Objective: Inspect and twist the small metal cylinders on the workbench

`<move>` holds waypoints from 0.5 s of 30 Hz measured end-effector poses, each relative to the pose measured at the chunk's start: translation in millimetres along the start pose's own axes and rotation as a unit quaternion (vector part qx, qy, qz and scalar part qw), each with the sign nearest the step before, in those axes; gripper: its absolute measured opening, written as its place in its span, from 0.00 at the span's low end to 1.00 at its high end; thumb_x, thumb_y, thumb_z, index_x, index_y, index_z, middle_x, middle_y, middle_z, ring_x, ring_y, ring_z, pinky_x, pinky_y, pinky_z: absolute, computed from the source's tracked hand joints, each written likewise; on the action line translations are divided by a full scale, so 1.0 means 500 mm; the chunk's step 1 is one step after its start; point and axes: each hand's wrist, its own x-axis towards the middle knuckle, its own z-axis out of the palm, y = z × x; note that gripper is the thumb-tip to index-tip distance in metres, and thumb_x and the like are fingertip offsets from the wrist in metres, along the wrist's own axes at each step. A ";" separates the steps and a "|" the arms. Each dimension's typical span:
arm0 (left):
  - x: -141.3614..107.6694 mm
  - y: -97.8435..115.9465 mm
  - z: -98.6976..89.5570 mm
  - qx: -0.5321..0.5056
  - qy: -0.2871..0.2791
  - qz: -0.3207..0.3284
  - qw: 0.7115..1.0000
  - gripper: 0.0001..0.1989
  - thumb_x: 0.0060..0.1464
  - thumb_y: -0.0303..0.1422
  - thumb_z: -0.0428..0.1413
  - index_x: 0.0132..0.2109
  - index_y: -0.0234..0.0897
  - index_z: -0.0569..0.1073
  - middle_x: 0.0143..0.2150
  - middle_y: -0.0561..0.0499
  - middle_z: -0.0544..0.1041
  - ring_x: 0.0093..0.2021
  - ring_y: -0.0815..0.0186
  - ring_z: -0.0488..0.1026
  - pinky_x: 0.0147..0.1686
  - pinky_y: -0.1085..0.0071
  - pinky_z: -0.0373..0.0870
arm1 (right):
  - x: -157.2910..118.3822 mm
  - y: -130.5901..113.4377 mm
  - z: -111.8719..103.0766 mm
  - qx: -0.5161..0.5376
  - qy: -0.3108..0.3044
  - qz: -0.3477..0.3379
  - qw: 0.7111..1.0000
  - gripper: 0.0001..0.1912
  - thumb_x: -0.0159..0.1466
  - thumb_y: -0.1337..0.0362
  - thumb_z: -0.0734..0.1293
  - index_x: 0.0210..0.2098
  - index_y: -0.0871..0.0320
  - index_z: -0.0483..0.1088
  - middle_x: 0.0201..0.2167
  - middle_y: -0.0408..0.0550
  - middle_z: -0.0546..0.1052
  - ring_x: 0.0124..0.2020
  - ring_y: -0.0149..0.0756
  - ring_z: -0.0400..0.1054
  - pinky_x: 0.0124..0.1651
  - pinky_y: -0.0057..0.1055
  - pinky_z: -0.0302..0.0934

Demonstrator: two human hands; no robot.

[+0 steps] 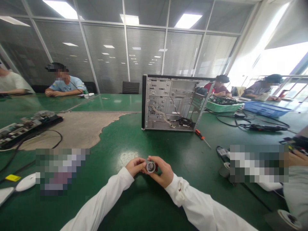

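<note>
Across the green table (115, 192), here stands the computer case (176, 104), open side facing the person, presumably for easy reach inside. In front of it, the right hand (166, 171) curls half-closed and the left hand (136, 166) pinches in, sharing hold of a small round object (151, 167), its ringed end turned up, likely for a clear view.

I see one small round thing (150, 166), held up with its round end turned to me. It has a pale ring around a patchy grey middle. It is near, around the scene's middle.
</note>
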 end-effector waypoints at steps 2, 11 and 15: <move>-0.002 0.004 0.002 0.029 -0.036 0.000 0.999 0.22 0.31 0.43 0.60 0.31 0.30 0.67 0.20 0.52 0.73 0.20 0.70 0.69 0.24 0.73 0.61 | -0.003 0.005 0.001 0.004 0.003 0.021 1.000 0.26 0.50 0.66 0.64 0.48 0.57 0.56 0.40 0.50 0.69 0.29 0.29 0.66 0.32 0.26 0.64; -0.014 0.017 0.018 0.071 -0.082 0.016 0.994 0.25 0.40 0.46 0.54 0.40 0.30 0.64 0.19 0.53 0.73 0.18 0.68 0.70 0.21 0.76 0.56 | -0.007 0.012 0.005 -0.004 0.006 0.056 0.998 0.26 0.49 0.64 0.65 0.47 0.58 0.57 0.32 0.47 0.71 0.24 0.27 0.64 0.29 0.25 0.62; -0.017 0.020 0.019 0.022 -0.092 0.011 0.995 0.23 0.42 0.45 0.53 0.40 0.31 0.64 0.24 0.50 0.74 0.17 0.67 0.70 0.20 0.74 0.58 | -0.008 0.015 0.007 0.014 -0.006 0.068 0.998 0.27 0.50 0.64 0.64 0.49 0.58 0.55 0.27 0.44 0.69 0.23 0.28 0.63 0.28 0.26 0.62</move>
